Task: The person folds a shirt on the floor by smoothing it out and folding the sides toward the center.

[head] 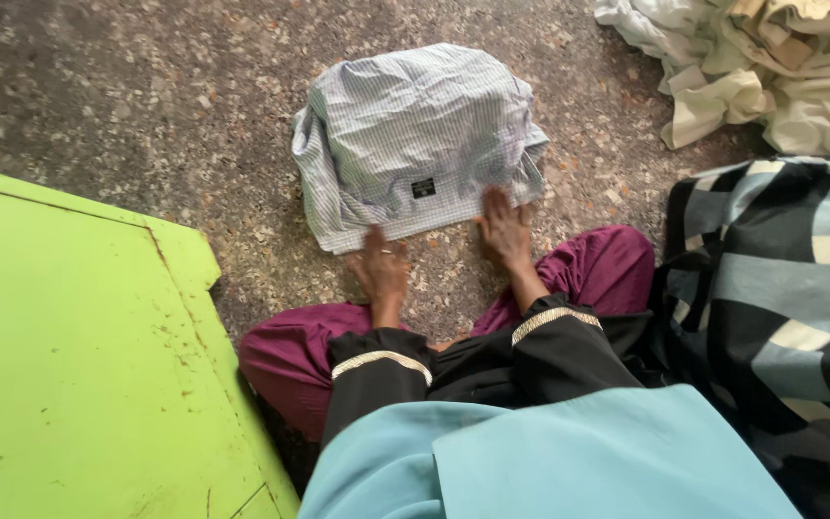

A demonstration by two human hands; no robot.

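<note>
I see a folded shirt (415, 144) lying flat on the floor (146, 86) in front of me. The shirt is soft cloth, pale blue and white, with tiny thin lines crossing it like a grid. It is folded into a lumpy square shape with wrinkles on top. A small dark tag (424, 187) sits near its front edge.

My left hand (381, 264) is open and flat, fingers spread, pressing down at the near edge of the shirt. My right hand (505, 226) is open too, palm down, resting on the shirt's near right corner. Neither hand is gripping anything.

The floor is hard stone, grey and brown, full of little speckles. It looks rough and bumpy.

My sleeves (549, 351) are black with a shiny gold band at each wrist. My knees are covered in smooth purple cloth (607, 264), and a light blue cloth (549, 457) hangs below my arms.

On my left is a bright green board (79, 365), flat and hard, with small scratches and chipped spots. On my right sits a bag (780, 298) with big black, grey and cream squares. Far up on the right is a messy heap of cream clothes (770, 67), all crumpled and soft.
</note>
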